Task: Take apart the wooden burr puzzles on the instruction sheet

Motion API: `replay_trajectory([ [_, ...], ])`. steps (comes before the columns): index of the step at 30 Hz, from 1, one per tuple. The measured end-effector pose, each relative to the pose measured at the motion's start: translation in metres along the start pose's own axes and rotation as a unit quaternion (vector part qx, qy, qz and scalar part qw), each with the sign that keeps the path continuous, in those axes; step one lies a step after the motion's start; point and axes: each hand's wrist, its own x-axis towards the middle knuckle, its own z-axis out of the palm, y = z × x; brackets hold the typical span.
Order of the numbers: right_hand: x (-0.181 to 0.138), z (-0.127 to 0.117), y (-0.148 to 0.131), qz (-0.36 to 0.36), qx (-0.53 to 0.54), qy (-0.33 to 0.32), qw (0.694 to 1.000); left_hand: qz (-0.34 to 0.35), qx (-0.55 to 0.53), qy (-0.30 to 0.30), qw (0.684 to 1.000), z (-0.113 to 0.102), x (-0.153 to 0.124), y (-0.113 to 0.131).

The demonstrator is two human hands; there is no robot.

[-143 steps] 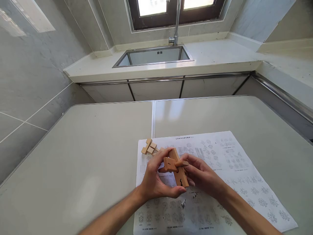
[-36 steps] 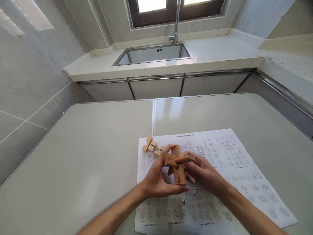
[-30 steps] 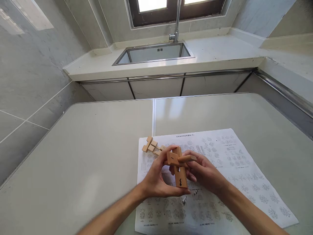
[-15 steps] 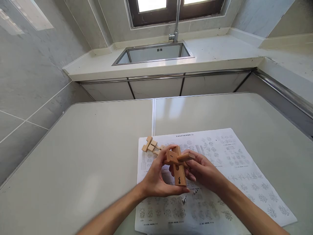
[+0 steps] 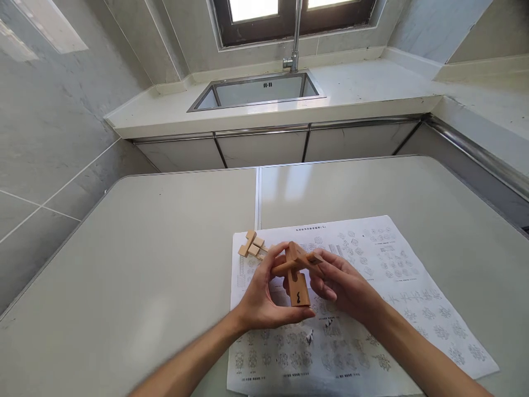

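Note:
Between my two hands, above a printed sheet (image 5: pixel 372 309), is a brown wooden interlocking puzzle (image 5: pixel 298 289) of crossed pieces with a black mark on its lower end. My left hand (image 5: pixel 264 298) clasps it, thumb under the bottom end and fingers at the top. The fingers of my right hand (image 5: pixel 341 278) pinch a crossing puzzle piece (image 5: pixel 314 258) that sticks out to the right. Some of the fingertips behind the puzzle are hidden. Paler wooden puzzle pieces (image 5: pixel 253 246) lie on the sheet's upper left corner, partly covered by my left hand.
The sheet carries rows of small diagrams and has a few torn spots. It lies on a pale table (image 5: pixel 124 275) with a seam (image 5: pixel 258 198) down its middle. Past the table's far edge are a counter (image 5: pixel 363 88), a sink (image 5: pixel 256 91) and a faucet (image 5: pixel 294 55).
The crossing piece at the puzzle's middle has turned, so its marked face no longer faces me. The puzzle has shifted slightly up and left, with both hands still on it.

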Motion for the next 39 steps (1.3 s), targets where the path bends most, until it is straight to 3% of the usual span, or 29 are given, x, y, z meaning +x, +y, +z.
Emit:
replay_trajectory([
  [7, 0.002, -0.002, -0.018, -0.100, 0.006, 0.120, 0.988, -0.046, -0.042, 0.026, 0.998, -0.005, 0.000, -0.004],
  [10, 0.003, -0.004, -0.019, -0.133, -0.116, 0.196, 0.965, -0.056, -0.078, 0.026, 0.995, -0.004, 0.000, -0.009],
  [14, 0.002, -0.001, -0.014, -0.165, -0.341, 0.244, 0.893, -0.056, -0.124, 0.017, 0.991, -0.003, 0.002, -0.009],
  [20, 0.003, -0.001, -0.006, -0.214, -0.493, 0.218, 0.814, -0.067, -0.176, 0.029, 0.982, -0.004, 0.008, -0.002],
  [26, 0.007, -0.009, 0.003, -0.250, -0.587, 0.190, 0.746, -0.083, -0.249, -0.046, 0.964, 0.001, 0.010, 0.000],
  [30, 0.008, -0.009, 0.002, -0.274, -0.588, 0.220, 0.728, -0.096, -0.257, -0.073, 0.959, 0.003, 0.010, 0.000],
  [34, 0.003, 0.000, -0.004, -0.365, -0.550, 0.244, 0.711, -0.109, -0.244, -0.067, 0.961, 0.002, 0.013, 0.000],
  [37, -0.002, 0.012, -0.001, -0.416, -0.552, 0.168, 0.703, -0.109, -0.219, -0.071, 0.967, 0.000, 0.013, 0.001],
  [39, -0.004, 0.019, 0.006, -0.400, -0.570, 0.102, 0.711, -0.112, -0.198, -0.086, 0.970, -0.001, 0.012, 0.002],
])
